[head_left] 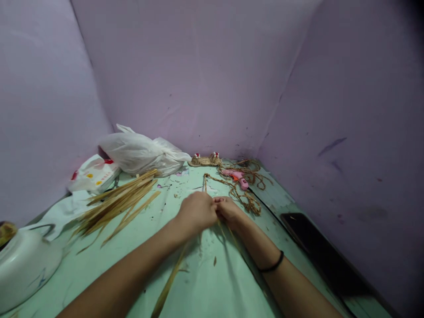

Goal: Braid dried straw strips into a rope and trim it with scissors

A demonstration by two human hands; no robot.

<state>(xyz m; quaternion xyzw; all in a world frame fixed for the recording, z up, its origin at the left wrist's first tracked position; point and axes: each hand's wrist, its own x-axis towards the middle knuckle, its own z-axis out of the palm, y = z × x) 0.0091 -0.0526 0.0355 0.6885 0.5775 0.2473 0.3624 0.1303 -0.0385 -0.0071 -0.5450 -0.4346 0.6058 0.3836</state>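
Straw strips (172,276) run toward the body from the left hand (197,211) and right hand (228,209), both closed on them, touching.

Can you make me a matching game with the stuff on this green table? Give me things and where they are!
Things:
1. glue gun
2. white plastic bag
3. straw strips
4. kettle

Places:
A. bottom left corner
B. fanned out left of the hands
C. far end, on the braided cord
D. far left, by the wall

Pairs: 1-C, 2-D, 3-B, 4-A
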